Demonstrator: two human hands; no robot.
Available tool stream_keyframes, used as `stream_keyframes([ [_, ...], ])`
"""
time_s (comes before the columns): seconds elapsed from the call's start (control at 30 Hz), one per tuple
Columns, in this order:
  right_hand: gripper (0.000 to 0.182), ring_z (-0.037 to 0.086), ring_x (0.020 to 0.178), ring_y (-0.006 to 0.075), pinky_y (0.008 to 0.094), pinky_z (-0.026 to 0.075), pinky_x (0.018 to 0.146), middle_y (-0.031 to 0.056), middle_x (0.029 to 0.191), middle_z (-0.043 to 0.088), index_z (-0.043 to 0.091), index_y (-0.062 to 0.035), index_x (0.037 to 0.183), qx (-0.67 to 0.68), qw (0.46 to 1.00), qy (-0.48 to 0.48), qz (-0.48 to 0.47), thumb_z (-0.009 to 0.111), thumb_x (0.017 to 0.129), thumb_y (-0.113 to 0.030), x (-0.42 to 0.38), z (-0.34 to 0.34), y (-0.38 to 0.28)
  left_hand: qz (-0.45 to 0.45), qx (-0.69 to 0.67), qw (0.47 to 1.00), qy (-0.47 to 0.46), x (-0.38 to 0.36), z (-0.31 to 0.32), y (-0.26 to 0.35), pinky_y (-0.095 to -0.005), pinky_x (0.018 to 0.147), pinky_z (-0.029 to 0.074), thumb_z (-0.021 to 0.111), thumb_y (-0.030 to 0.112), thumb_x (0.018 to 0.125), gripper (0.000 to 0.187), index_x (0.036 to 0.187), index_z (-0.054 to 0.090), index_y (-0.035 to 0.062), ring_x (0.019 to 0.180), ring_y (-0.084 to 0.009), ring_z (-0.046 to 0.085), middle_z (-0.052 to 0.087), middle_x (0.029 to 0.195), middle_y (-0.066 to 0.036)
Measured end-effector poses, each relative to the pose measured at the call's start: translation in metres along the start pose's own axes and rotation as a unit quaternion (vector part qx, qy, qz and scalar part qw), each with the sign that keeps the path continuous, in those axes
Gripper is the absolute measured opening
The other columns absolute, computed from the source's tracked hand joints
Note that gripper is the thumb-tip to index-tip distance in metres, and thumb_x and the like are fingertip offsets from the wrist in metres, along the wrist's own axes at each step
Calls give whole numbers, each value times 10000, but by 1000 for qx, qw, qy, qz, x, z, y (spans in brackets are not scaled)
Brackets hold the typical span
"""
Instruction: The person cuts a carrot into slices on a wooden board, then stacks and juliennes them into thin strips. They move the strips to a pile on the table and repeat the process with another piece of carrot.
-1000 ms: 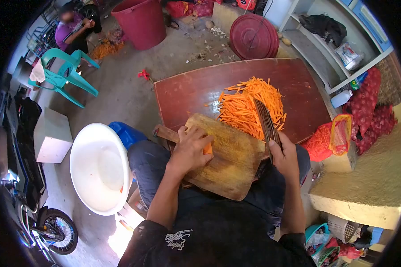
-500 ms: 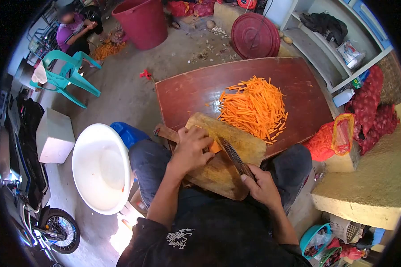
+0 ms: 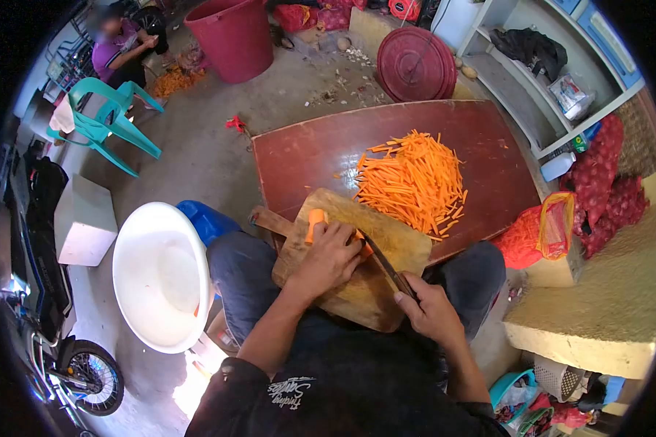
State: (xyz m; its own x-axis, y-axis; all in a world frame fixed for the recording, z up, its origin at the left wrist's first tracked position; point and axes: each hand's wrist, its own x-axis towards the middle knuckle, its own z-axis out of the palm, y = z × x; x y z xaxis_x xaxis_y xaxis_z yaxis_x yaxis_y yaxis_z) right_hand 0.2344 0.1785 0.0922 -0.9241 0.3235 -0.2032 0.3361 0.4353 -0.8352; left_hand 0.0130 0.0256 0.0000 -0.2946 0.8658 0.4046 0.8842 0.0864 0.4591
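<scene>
My left hand (image 3: 329, 256) is closed over a carrot (image 3: 316, 221) on the wooden cutting board (image 3: 404, 237). One end of the orange piece shows past my fingertips; more orange shows between my fingers and the blade. My right hand (image 3: 431, 309) grips a knife (image 3: 388, 266) by its handle. The dark blade slants across the board, close beside my left fingers. Beyond the board, a heap of carrot sticks (image 3: 413, 182) lies on the reddish-brown tabletop (image 3: 299, 156). The board rests over my lap and the near edge of the table.
A large white basin (image 3: 135, 273) stands left of my knee, by a blue container (image 3: 204, 218). To the right are a red mesh bag (image 3: 521, 244) and a yellow ledge (image 3: 561, 317). Further off are a green chair (image 3: 98, 127), a red bin (image 3: 229, 40) and a seated person (image 3: 124, 54).
My left hand has shifted slightly right and down on the board, and a carrot end now shows beyond its fingers. The knife blade has turned more edge-on, nearer those fingers.
</scene>
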Motion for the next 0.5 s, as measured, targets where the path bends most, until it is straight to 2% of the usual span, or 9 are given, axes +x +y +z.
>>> stream_keyframes([
  [0.13,307,714,975,548,566,577,788,322,1012,716,604,-12,1306,-64,998,-25,12,686,1076,-199,-4,1,-5,8,6,999,-44,1,-2,2,-495,1057,433,800,122,844,230,1036,765,-1,1184,-337,594,624,1193,-147],
  [0.23,325,714,962,553,597,576,785,324,1006,725,581,-17,1318,-92,995,-29,8,675,1082,-220,-8,-5,-9,26,16,997,-73,2,-4,5,-498,1084,438,792,98,781,268,1030,771,1,1177,-348,582,614,1168,-142],
  [0.33,326,712,962,559,612,570,795,326,993,727,570,-10,1308,-100,994,-37,8,664,1087,-231,-3,-7,-7,23,7,998,-59,2,-2,7,-496,1086,440,792,96,749,288,1023,769,8,1168,-351,575,607,1137,-133],
  [0.4,323,712,974,559,620,564,805,332,989,725,568,-5,1300,-107,994,-36,11,658,1090,-234,16,2,5,20,14,997,-71,3,-5,10,-495,1089,440,794,96,751,282,1017,770,6,1174,-349,573,609,1131,-132],
  [0.5,320,707,979,564,630,557,814,335,1003,727,567,-6,1300,-93,995,-14,-37,652,1093,-234,44,10,13,11,18,997,-79,1,-3,13,-497,1088,444,788,90,759,252,995,771,4,1175,-349,576,610,1124,-131],
])
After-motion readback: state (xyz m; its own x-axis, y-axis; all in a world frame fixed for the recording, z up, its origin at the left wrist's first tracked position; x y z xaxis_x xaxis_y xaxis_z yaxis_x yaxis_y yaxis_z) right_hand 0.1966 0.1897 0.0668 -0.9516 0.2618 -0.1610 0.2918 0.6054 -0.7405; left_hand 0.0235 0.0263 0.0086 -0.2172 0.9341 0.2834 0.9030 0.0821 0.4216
